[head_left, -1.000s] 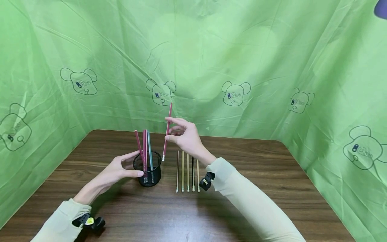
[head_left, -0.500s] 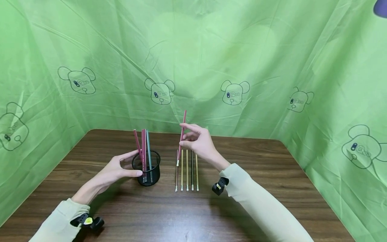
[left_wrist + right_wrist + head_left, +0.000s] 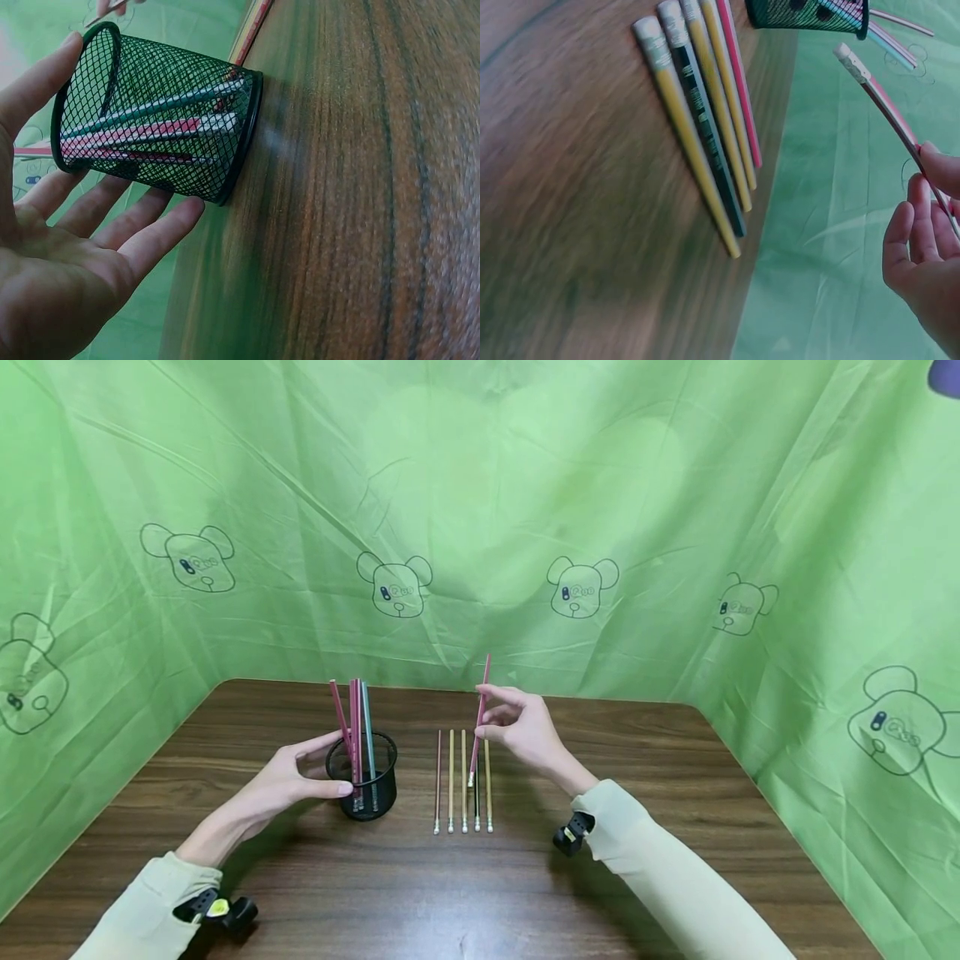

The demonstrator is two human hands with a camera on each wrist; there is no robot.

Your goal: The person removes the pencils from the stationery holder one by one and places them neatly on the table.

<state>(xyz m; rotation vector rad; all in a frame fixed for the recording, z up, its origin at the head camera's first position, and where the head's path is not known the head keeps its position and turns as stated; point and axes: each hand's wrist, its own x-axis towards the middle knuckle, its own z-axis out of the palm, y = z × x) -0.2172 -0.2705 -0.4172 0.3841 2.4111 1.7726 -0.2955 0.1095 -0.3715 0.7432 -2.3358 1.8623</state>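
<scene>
My left hand [image 3: 281,787] holds the black mesh pencil cup [image 3: 381,795], its thumb at the rim and fingers along the side. Inside the cup stand several pink-red pencils [image 3: 356,718] and a blue pencil [image 3: 368,727]. My right hand [image 3: 531,733] pinches a pink pencil [image 3: 889,109] between thumb and fingers, eraser end down, slightly tilted. It hangs over the row of pencils on the table, in front of the black pencil [image 3: 702,120]. That row also has a red pencil [image 3: 438,781] at the left and yellow pencils [image 3: 489,793], all with erasers toward me.
The brown wooden table [image 3: 637,802] carries the cup and the row. Behind and at both sides hangs a green cloth [image 3: 480,485] with bear-head drawings. A purple object [image 3: 947,377] shows at the upper right corner.
My right hand has moved right and lower with the pink pencil, from beside the cup to over the right part of the row. The left hand stays at the cup.
</scene>
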